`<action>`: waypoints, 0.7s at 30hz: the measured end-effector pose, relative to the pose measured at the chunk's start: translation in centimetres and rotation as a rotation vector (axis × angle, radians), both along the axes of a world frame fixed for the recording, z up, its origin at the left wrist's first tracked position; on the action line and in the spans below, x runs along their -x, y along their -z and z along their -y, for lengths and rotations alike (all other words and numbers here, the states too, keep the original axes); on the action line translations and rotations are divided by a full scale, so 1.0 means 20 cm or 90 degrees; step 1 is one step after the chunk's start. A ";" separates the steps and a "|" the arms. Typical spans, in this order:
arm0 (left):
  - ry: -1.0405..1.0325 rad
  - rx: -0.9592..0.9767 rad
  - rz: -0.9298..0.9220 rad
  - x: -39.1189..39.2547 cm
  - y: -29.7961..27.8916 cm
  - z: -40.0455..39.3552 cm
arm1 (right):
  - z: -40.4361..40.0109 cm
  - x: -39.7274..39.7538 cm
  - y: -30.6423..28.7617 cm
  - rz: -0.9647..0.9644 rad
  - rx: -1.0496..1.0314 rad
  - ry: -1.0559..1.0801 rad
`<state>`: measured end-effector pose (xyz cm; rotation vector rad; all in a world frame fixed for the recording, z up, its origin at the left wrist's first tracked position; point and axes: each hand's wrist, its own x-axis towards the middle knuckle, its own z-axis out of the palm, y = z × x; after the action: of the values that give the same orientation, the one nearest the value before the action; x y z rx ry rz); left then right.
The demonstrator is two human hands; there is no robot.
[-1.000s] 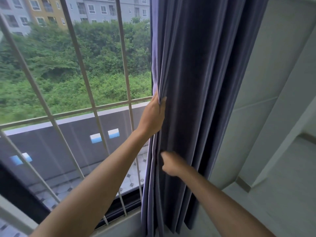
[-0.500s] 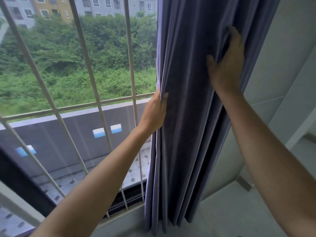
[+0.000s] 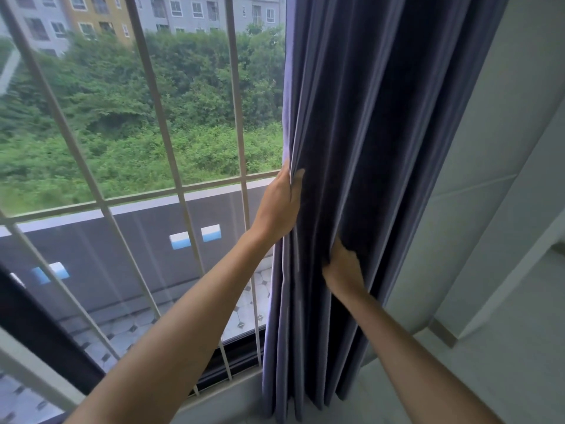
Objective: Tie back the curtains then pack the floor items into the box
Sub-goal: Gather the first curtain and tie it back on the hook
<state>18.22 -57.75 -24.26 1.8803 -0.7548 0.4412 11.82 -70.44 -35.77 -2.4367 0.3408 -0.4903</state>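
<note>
Fingers of the left hand [image 3: 279,206] curl round the front edge of the curtain [image 3: 367,133], thumb on the near side, pinching the outer folds together. Below them and to the right, the right hand [image 3: 342,269] pushes into the pleats; its fingers are buried in the cloth, so I cannot tell whether they are spread or gripping, only that a fold wraps over them.

The curtain is dull blue-purple, heavy, gathered into deep vertical pleats, and it hangs from above both hands down to the floor below them. It stands bunched against the wall [image 3: 495,148] to the right of the fingers, with the barred window [image 3: 159,123] to their left.
</note>
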 end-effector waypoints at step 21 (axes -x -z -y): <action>0.043 -0.090 0.024 -0.04 0.07 0.13 | -0.30 0.05 0.05 -0.085 0.138 -0.033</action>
<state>19.06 -60.42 -25.71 1.9764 -0.8912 0.3901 10.75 -64.45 -36.67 -2.6883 0.2921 -0.3595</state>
